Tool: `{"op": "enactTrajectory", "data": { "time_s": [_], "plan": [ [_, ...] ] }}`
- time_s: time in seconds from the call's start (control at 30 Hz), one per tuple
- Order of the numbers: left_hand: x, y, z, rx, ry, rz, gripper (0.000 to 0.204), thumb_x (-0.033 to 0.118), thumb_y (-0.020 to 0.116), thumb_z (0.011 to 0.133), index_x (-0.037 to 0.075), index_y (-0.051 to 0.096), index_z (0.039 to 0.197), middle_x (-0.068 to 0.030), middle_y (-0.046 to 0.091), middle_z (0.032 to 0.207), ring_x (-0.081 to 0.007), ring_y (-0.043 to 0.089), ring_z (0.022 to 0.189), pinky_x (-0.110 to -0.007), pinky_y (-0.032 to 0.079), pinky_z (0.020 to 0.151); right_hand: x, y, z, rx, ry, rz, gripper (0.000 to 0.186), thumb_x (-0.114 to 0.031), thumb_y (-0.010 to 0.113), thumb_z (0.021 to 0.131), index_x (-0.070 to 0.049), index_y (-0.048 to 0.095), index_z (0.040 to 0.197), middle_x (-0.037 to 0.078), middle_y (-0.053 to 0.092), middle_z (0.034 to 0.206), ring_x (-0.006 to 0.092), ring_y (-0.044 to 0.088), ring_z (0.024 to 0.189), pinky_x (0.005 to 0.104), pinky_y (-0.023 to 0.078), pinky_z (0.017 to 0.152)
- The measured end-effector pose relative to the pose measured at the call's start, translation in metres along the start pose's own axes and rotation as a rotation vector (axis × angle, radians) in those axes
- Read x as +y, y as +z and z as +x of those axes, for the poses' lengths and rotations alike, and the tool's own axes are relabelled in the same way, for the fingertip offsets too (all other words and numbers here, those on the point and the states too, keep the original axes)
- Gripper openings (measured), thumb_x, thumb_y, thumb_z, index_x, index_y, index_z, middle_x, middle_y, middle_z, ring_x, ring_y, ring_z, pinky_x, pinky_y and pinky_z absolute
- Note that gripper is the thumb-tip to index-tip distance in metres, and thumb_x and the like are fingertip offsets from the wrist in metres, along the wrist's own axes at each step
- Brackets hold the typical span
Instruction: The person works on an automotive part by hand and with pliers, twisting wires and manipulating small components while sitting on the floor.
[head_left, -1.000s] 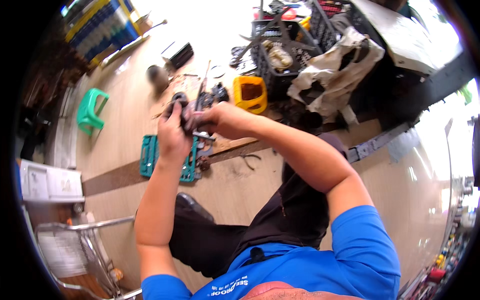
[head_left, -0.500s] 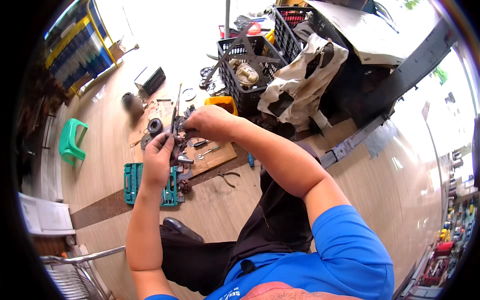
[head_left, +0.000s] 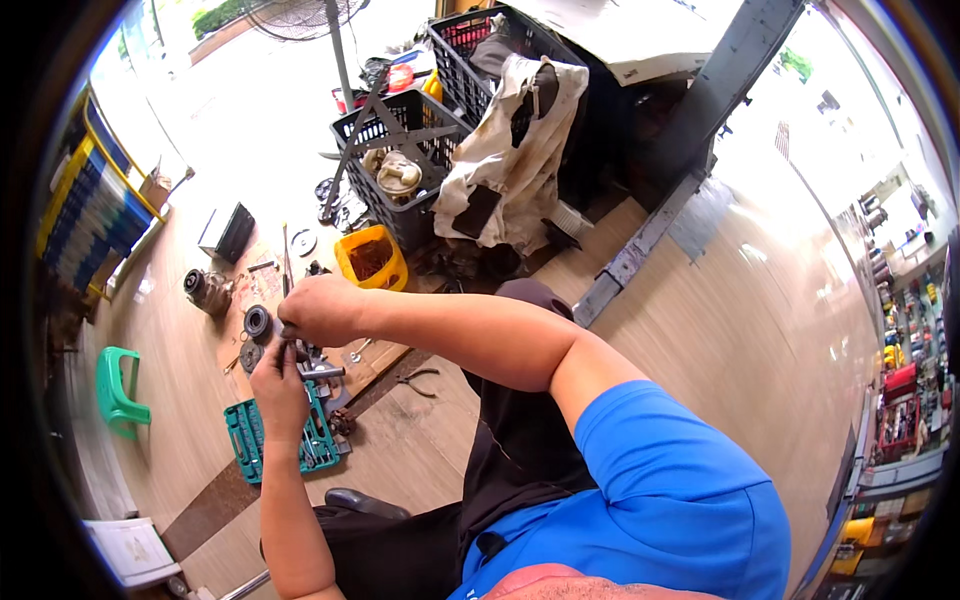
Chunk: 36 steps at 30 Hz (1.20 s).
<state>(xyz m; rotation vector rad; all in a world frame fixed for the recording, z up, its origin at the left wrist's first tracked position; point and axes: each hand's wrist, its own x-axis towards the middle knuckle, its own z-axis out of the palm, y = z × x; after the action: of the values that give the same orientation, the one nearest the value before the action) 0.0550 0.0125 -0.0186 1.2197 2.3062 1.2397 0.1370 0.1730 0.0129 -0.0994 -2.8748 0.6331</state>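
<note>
My left hand (head_left: 280,388) is closed, its fingertips pinching a small greyish piece that is too hidden to name. Over it my right hand (head_left: 322,310) is closed too, its fingers bent down against the left fingertips; what it grips is covered. A silver metal cylinder (head_left: 324,373) shows beside the left hand; whether it is held I cannot tell. Just beyond the hands are a black ring-shaped part (head_left: 257,321) and a long thin tool (head_left: 286,262). Below lies an opened green tool case (head_left: 318,440), partly behind my left forearm.
Pliers (head_left: 418,382) lie on the floor right of the cardboard (head_left: 378,362). A yellow container (head_left: 372,258) stands before black crates (head_left: 400,112), one draped with a stained cloth (head_left: 510,150). A metal housing (head_left: 208,291), black box (head_left: 227,232) and green stool (head_left: 122,392) are left.
The whole view has shifted, with the scene sliding left. My right hand has come in against the left fingertips, where the two were slightly apart before.
</note>
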Motion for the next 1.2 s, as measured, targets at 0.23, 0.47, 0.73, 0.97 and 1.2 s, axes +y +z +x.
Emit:
{"op": "enactTrajectory", "data": {
  "time_s": [0.23,0.47,0.73,0.97,1.2],
  "plan": [
    [-0.015,0.000,0.005,0.173,-0.098,-0.352,0.030,0.017,0.049,0.100,-0.007,0.063,0.110,-0.0088,0.068,0.089,-0.0130,0.061,0.077,-0.027,0.048,0.070,-0.016,0.018,-0.003,0.095,0.053,0.214,0.018,-0.014,0.053,0.085,0.000,0.064,0.088,0.023,0.067,0.089,0.0393,0.066,0.086,0.0458,0.052,0.077],
    [-0.020,-0.005,0.004,0.224,-0.080,-0.701,0.027,0.019,0.053,0.100,-0.004,0.062,0.111,-0.0056,0.066,0.099,-0.0108,0.063,0.084,-0.024,0.051,0.075,-0.031,0.040,-0.004,0.264,-0.008,0.379,0.020,-0.018,0.053,0.091,0.000,0.061,0.089,0.024,0.064,0.084,0.0421,0.062,0.082,0.0502,0.049,0.072],
    [-0.016,-0.006,0.005,0.255,-0.102,-0.875,0.024,0.006,0.052,0.098,-0.005,0.061,0.117,-0.0081,0.066,0.106,-0.0124,0.062,0.093,-0.025,0.051,0.081,-0.038,0.044,-0.005,0.289,0.071,0.554,0.020,-0.019,0.055,0.091,0.001,0.062,0.089,0.026,0.064,0.084,0.0439,0.062,0.083,0.0495,0.050,0.073],
    [-0.017,-0.018,0.014,0.266,-0.115,-1.182,0.019,0.006,0.050,0.097,-0.005,0.061,0.109,-0.0153,0.067,0.105,-0.0232,0.067,0.094,-0.034,0.055,0.086,-0.036,0.058,-0.007,0.245,0.065,0.588,0.019,-0.016,0.058,0.091,0.001,0.063,0.088,0.025,0.062,0.079,0.0421,0.062,0.076,0.0458,0.048,0.067],
    [-0.025,-0.034,0.011,0.145,-0.114,-1.361,0.029,0.013,0.046,0.100,-0.003,0.057,0.121,-0.0163,0.067,0.109,-0.0254,0.067,0.095,-0.040,0.054,0.086,-0.031,0.064,-0.004,0.067,0.017,0.682,0.016,-0.014,0.058,0.094,-0.002,0.065,0.102,0.018,0.064,0.077,0.0199,0.058,0.066,0.0345,0.048,0.066]
  ]
}}
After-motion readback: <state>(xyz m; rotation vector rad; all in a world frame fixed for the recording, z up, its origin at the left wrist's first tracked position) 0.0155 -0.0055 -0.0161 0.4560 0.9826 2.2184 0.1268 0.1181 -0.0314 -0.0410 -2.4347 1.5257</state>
